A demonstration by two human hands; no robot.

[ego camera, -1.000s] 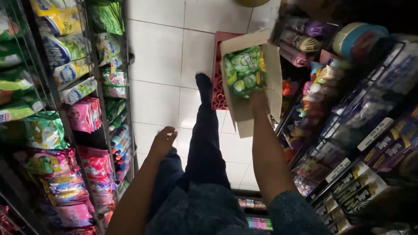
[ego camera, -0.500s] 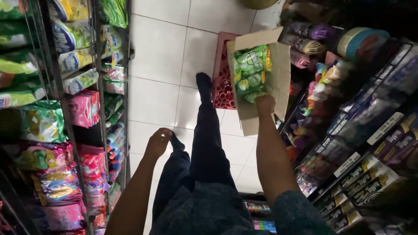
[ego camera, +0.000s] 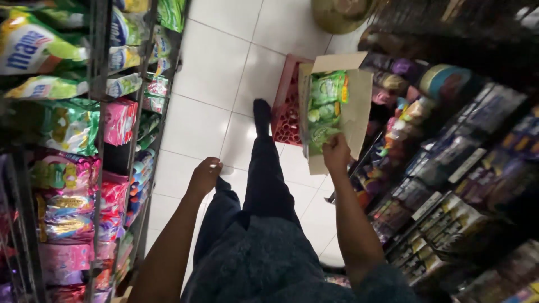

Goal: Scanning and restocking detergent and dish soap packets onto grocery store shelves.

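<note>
Cardboard box (ego camera: pixel 342 112) of green packets (ego camera: pixel 325 106) is riding along the aisle gripped in the right hand (ego camera: pixel 336 152), nothing looks shelved from it so far, while the left hand (ego camera: pixel 205 175) is hanging loosely curled and empty

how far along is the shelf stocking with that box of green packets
Done: shelves on both sides look filled. In hand: right hand grips a green packet in the open cardboard box; left hand hangs free. Left: several green packets remain in the box.
</note>
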